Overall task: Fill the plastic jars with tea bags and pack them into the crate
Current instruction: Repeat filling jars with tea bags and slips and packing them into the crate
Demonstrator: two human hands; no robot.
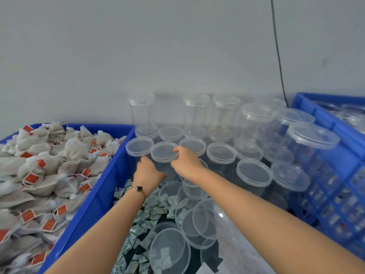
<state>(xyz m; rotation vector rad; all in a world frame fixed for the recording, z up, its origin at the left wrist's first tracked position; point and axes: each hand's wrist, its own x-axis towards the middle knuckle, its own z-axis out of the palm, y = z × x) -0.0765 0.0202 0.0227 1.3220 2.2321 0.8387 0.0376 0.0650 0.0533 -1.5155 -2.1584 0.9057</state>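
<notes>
The left bin [94, 196] is cut off by the frame's left and near edges; the tea bags [39, 175] heaped in it are too many to count. The crate [335, 175] at right is cut off too, its contents blurred. The left hand [148, 173] is curled round the body of a clear jar [165, 153] near the left bin; its fingers are hidden behind the jar. The right hand [187, 161] pinches the rim of that jar's lid. Roughly twenty lidded jars are seen standing against the far wall [177, 46]. About seven loose lids [199, 224] lie on sachets [150, 210] near the forearms. One bracelet [139, 189] is worn on the left wrist.
</notes>
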